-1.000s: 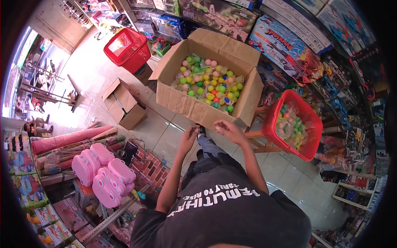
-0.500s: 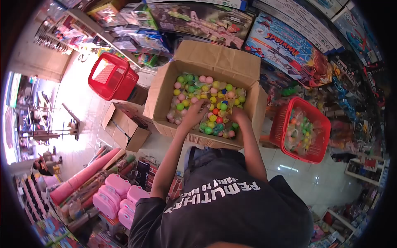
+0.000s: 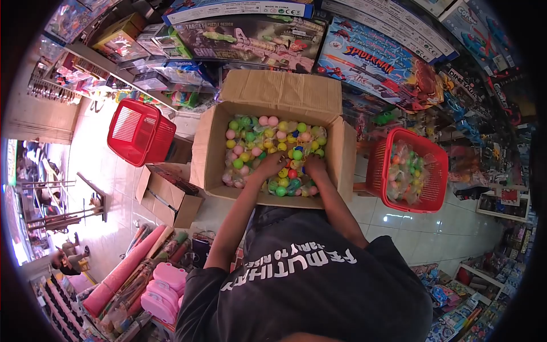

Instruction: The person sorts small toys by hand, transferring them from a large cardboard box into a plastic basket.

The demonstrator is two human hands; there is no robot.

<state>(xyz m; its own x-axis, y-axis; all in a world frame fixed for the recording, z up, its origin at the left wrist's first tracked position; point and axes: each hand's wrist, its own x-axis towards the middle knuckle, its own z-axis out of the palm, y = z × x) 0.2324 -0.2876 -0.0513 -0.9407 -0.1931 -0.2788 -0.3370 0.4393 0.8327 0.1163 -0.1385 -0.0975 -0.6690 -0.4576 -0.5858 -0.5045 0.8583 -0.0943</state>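
Note:
An open cardboard box (image 3: 222,94) stands in front of me, holding many small coloured balls (image 3: 273,121) in green, yellow, pink, orange and blue, some of them in clear plastic bags. Both my hands are down inside it. My left hand (image 3: 273,164) lies among yellow balls near the middle, its fingers curled. Just to its right, my right hand (image 3: 315,165) has bent fingers beside a blue ball and clear plastic. What lies between the fingers of either hand is too small and partly hidden to make out. A red ball (image 3: 293,173) shows between the two hands.
A red basket (image 3: 436,188) with bagged balls stands right of the box. Another red basket (image 3: 142,134) is at left, above a smaller carton (image 3: 171,194). Boxed toys (image 3: 376,62) line the far side. Pink cases (image 3: 162,293) and rolled sheets (image 3: 128,268) stand lower left.
My left hand has moved right and its fingers have curled more, bringing it closer to my right hand. The whole view has shifted slightly with my head.

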